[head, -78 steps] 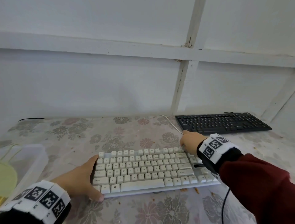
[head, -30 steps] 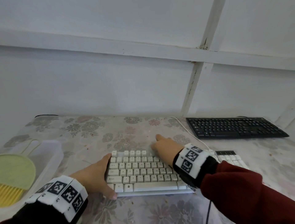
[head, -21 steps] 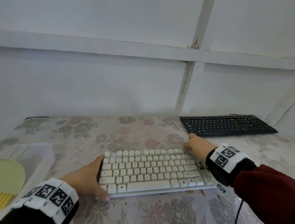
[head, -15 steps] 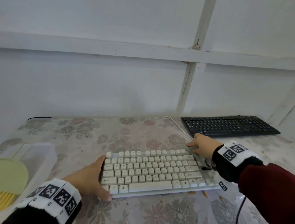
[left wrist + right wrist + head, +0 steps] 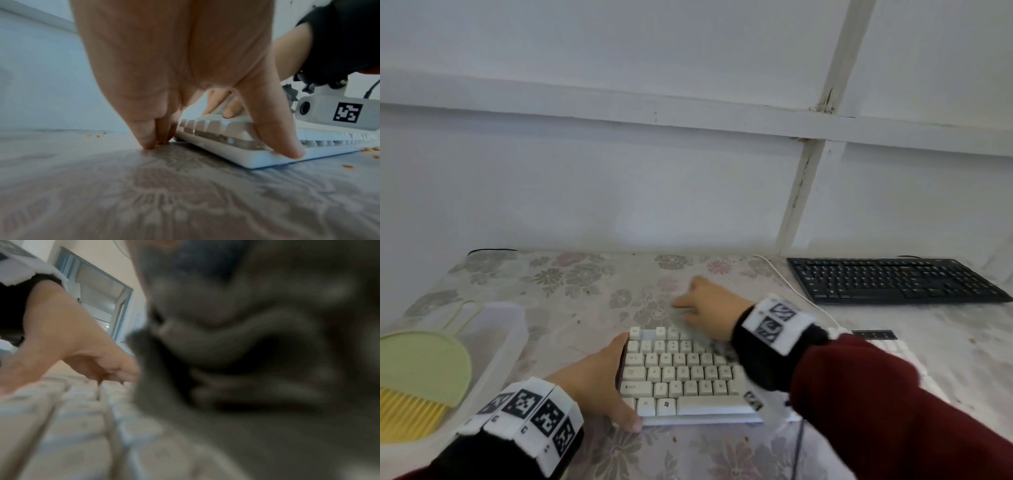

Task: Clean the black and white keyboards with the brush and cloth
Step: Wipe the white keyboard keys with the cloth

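The white keyboard (image 5: 681,373) (image 5: 246,155) (image 5: 61,426) lies near the table's front edge. My left hand (image 5: 599,380) (image 5: 185,65) (image 5: 61,337) steadies its left end, with the thumb on the front corner and straight fingers touching the table beside it. Over the left part of the top key row, my right hand (image 5: 709,308) grips a pale grey cloth (image 5: 257,353) (image 5: 225,100); the hand is blurred. The black keyboard (image 5: 893,281) lies untouched at the back right. A green-handled brush (image 5: 414,387) with yellow bristles lies in a bin at the left.
The clear plastic bin (image 5: 506,329) stands at the left table edge. A white cable (image 5: 791,291) runs from the white keyboard toward the wall. Orange crumbs (image 5: 370,149) lie on the flowered tablecloth (image 5: 585,291) by the keyboard. The wall is close behind.
My right hand has swept with the cloth from the right end of the white keyboard's top row to its left part. The left hand has kept its place.
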